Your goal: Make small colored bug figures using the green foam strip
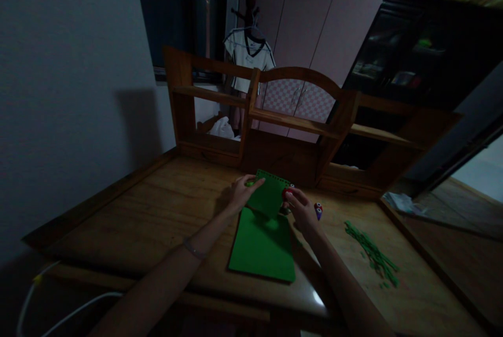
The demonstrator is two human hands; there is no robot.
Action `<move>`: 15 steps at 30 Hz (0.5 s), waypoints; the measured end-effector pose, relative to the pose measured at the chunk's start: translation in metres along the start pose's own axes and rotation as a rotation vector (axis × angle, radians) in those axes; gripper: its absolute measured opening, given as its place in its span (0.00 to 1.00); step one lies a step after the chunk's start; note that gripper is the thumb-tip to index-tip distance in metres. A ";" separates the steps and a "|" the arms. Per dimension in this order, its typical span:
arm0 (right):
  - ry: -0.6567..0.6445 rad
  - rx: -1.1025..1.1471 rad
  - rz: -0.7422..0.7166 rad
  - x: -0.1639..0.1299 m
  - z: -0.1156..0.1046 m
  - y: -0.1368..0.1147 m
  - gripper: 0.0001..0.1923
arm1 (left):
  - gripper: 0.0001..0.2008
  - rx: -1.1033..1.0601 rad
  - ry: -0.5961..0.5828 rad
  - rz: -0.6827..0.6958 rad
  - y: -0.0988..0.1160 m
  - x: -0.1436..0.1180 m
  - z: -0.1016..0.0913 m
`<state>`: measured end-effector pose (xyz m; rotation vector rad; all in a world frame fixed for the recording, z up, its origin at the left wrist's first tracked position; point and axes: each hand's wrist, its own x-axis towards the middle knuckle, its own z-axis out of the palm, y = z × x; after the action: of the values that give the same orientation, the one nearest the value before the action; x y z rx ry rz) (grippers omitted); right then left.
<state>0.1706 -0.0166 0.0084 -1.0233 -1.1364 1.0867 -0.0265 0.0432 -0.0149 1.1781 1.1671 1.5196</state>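
A flat green panel (pixel 262 248) lies on the desk before me. Behind it a second green panel (pixel 271 198) with a row of notches along its far edge rises or lies at an angle; I cannot tell which. My left hand (pixel 240 193) is at that panel's left edge, thumb and fingers closed round a small bright green piece (pixel 250 183). At its right edge my right hand (pixel 302 208) pinches a small red piece (pixel 287 193). Below those fingertips is a small pale and dark thing (pixel 284 210), partly hidden. Small red and purple pieces with white, eye-like spots (pixel 318 211) stand to the right.
A heap of thin green strips (pixel 371 253) with loose scraps lies on the wooden desk (pixel 176 211) at the right. A wooden shelf unit (pixel 291 117) borders the desk's back. White cables (pixel 31 295) hang at the near left. A clear plastic bag (pixel 403 204) is beyond the right edge.
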 end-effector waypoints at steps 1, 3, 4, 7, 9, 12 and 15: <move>0.006 -0.003 -0.005 0.000 -0.001 0.000 0.20 | 0.21 0.000 0.002 0.009 0.002 0.000 0.000; -0.002 0.004 -0.005 0.000 -0.001 0.000 0.21 | 0.21 -0.016 -0.029 0.014 0.006 -0.003 0.000; -0.008 0.010 -0.007 0.000 -0.001 0.000 0.21 | 0.21 -0.033 -0.058 0.003 0.007 -0.004 0.000; -0.008 0.009 -0.030 0.000 -0.002 0.000 0.21 | 0.21 -0.044 -0.149 -0.050 0.008 -0.006 0.000; -0.008 -0.007 -0.044 0.000 -0.004 -0.001 0.21 | 0.21 -0.021 -0.172 -0.057 0.006 -0.006 0.000; -0.025 -0.030 -0.052 0.002 -0.009 -0.001 0.20 | 0.21 0.000 -0.193 -0.001 0.002 -0.004 0.000; -0.033 -0.050 -0.062 0.006 -0.012 0.000 0.19 | 0.22 0.033 -0.199 0.059 -0.001 -0.003 0.000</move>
<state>0.1831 -0.0118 0.0073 -1.0051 -1.2198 1.0340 -0.0254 0.0403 -0.0164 1.3629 1.0354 1.3949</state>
